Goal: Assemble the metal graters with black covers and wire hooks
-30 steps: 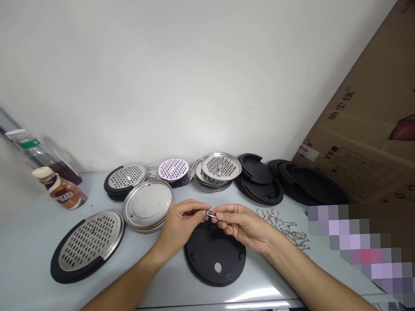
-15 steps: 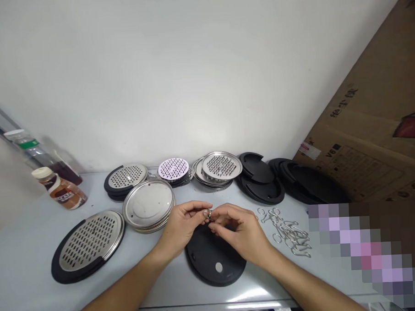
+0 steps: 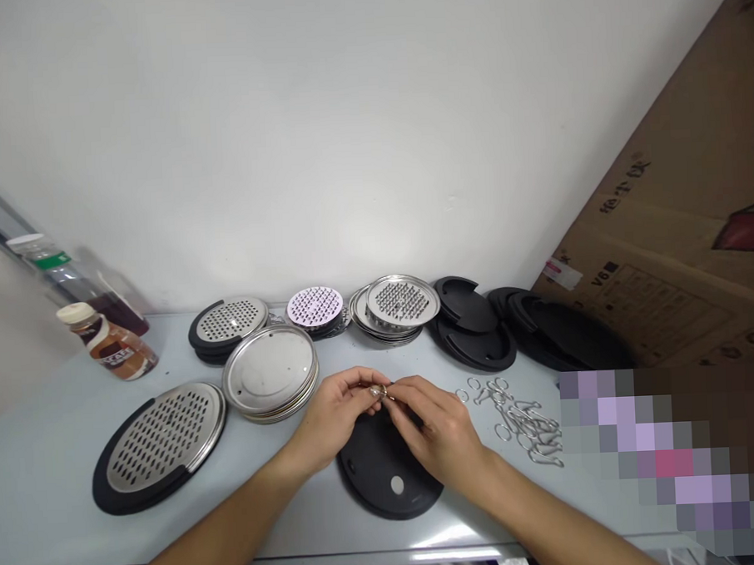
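My left hand (image 3: 334, 413) and my right hand (image 3: 442, 425) meet above a black round disc (image 3: 391, 482) lying on the table. Pinched between the fingertips of both is a small metal ring (image 3: 380, 391), mostly covered by the fingers. The disc has a round hole near its front edge and a small slot at its left; its far part is hidden under my hands. To the right of my right hand lies a loose heap of metal rings and clips (image 3: 524, 426).
Left of my hands are stacked steel discs (image 3: 269, 370) and a grater plate in a black holder (image 3: 165, 437). Along the wall stand round graters (image 3: 403, 302), a pink grater (image 3: 316, 307) and black holders (image 3: 480, 345). Bottles (image 3: 114, 348) stand far left, a cardboard box (image 3: 675, 244) right.
My right hand has turned slightly and its fingers have closed in on the ring. Both hands stay in nearly the same place above the black disc.
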A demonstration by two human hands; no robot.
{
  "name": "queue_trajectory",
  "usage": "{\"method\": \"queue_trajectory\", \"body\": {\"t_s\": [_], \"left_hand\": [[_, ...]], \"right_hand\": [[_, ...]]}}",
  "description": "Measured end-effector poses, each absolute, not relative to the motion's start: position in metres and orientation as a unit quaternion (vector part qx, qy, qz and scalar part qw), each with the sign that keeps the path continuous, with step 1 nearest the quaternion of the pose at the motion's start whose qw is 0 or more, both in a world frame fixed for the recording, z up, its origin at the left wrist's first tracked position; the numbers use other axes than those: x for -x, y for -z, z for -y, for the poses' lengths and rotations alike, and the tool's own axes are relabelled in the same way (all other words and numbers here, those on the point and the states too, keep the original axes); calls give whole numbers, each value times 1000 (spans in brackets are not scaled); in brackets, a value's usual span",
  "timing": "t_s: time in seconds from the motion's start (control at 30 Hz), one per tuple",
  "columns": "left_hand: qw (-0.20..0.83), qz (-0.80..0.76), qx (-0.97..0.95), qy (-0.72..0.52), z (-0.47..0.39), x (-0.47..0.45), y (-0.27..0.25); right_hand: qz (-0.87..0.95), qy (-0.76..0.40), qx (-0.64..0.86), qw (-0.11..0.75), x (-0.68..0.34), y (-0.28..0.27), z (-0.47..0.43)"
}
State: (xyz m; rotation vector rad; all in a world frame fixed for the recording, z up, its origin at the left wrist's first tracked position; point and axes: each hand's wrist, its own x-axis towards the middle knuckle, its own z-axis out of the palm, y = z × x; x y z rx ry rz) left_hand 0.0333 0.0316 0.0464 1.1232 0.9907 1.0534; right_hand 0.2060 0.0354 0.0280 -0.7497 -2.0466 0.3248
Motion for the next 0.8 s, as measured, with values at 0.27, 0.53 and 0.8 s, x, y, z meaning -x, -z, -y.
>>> {"method": "queue_trajectory", "body": {"t_s": [0.27, 0.53, 0.8], "left_hand": [[601, -417, -531, -429, -29, -31, -53], [560, -419, -581, -416, -31, -30, -53], [478, -469, -597, -442, -31, -31, -47]], "right_hand": [[845, -68, 284, 448, -210, -31, -38], [863, -81, 244, 435, -215, -33, -42], [883, -76, 241, 395, -220, -38, -47]]}}
